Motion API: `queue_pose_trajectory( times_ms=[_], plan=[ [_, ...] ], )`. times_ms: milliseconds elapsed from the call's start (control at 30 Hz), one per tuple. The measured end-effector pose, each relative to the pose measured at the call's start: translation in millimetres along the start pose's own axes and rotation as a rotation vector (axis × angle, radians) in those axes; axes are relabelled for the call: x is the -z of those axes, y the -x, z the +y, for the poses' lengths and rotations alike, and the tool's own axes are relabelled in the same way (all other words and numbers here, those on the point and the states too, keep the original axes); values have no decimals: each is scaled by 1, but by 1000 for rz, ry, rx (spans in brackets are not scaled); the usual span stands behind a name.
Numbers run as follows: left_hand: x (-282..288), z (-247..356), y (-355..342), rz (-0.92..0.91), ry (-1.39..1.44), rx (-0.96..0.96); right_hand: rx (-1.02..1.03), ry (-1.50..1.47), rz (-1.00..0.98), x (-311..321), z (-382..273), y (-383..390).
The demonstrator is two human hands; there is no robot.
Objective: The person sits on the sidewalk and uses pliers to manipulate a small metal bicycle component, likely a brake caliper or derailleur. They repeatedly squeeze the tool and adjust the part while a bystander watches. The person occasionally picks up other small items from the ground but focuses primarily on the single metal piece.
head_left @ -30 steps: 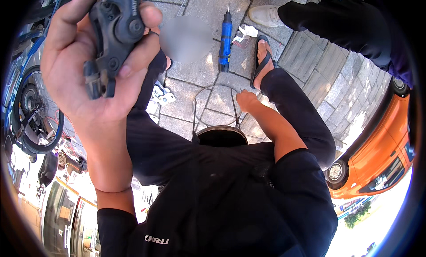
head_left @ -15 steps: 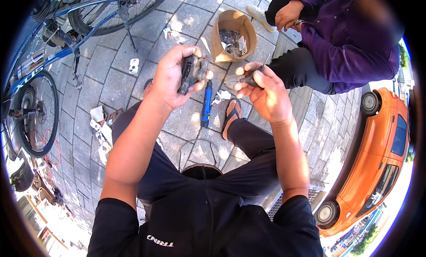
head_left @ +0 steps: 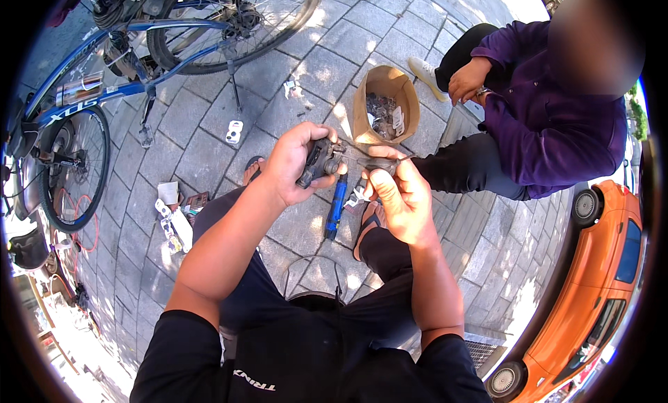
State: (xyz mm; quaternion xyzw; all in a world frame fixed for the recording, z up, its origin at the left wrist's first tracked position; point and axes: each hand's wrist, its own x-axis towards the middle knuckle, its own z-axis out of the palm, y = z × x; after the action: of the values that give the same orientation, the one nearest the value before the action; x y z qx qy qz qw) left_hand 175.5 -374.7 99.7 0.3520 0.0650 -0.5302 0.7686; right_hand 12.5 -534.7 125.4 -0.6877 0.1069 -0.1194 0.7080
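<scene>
My left hand [head_left: 292, 159] is closed round a dark bicycle part with bolts [head_left: 318, 163], which looks like a brake caliper, held out over the paving. Just right of it my right hand [head_left: 403, 194] grips a small dark hand tool [head_left: 379, 165]; its thin metal end reaches toward the part, though I cannot tell if they touch. A blue cylindrical power driver [head_left: 335, 215] lies on the paving between my feet, beside white scraps [head_left: 356, 194].
A blue bicycle [head_left: 125, 90] stands at left. An open cardboard box of scraps [head_left: 362, 90] is ahead. A person in purple [head_left: 543, 139] crouches at right, hands together. An orange car [head_left: 584, 285] is at far right. Packaging [head_left: 177, 226] lies by my left leg.
My left hand has lowered the part from close to the camera. My right hand has risen with the tool and moved left toward it. The view now takes in more paving ahead.
</scene>
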Motion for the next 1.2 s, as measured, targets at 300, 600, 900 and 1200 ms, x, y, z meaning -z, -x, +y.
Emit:
queue_pose_trajectory(
  times_ms=[300,600,900,1200],
  plan=[
    [-4,2,0,17,-31,-7,113,130,31,-8,4,-4],
    [-3,1,3,23,-19,-8,111,130,-7,-8,4,-2],
    [-3,2,4,125,-154,-27,590,762,-23,-6,-12,-13],
    [2,4,11,125,-394,-132,591,914,-17,-15,-8,-1]
  ],
)
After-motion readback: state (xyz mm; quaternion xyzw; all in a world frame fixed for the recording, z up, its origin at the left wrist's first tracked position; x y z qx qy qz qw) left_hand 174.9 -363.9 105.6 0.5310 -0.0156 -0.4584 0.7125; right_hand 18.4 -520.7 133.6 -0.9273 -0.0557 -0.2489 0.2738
